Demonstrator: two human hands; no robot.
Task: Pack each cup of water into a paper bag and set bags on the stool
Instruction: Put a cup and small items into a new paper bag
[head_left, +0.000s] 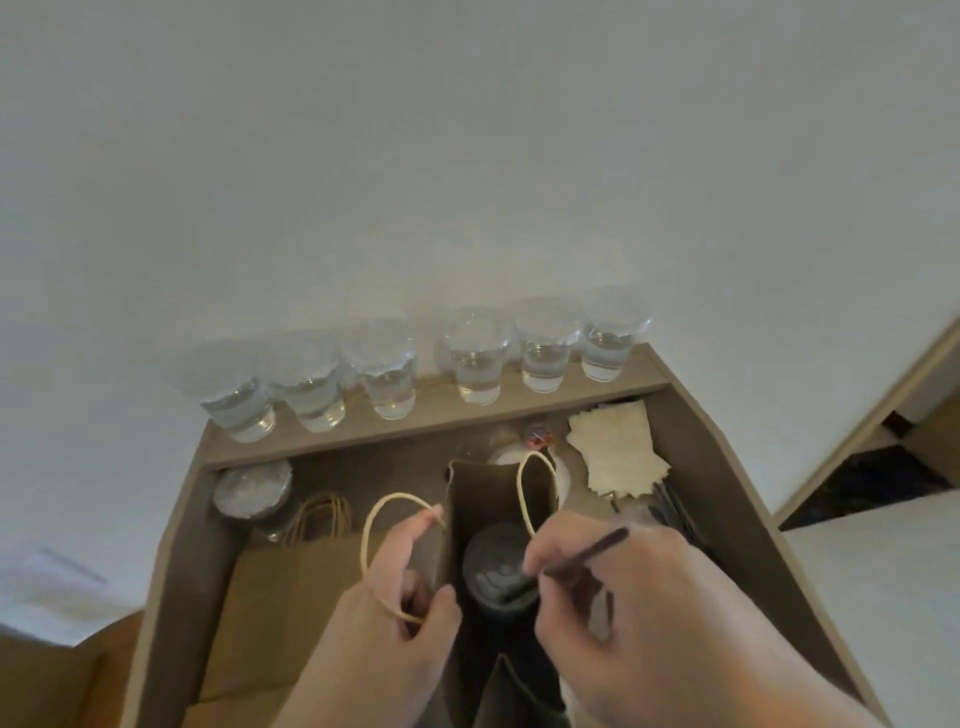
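Looking down, we grip the rim of a paper bag (483, 496) with our left hand (395, 623) to keep it open, while our right hand (628, 603) pinches a straw (597, 545) over the lidded cup (493, 564) standing inside. Six cups of water (478, 364) wait on the ledge (524, 402) behind.

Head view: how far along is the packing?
Done: no finished bag in view, nor the stool. In hand: a lidded cup sits in the open bag; left hand holds the bag, right hand pinches a straw at the lid. Left: six cups of water on the ledge.
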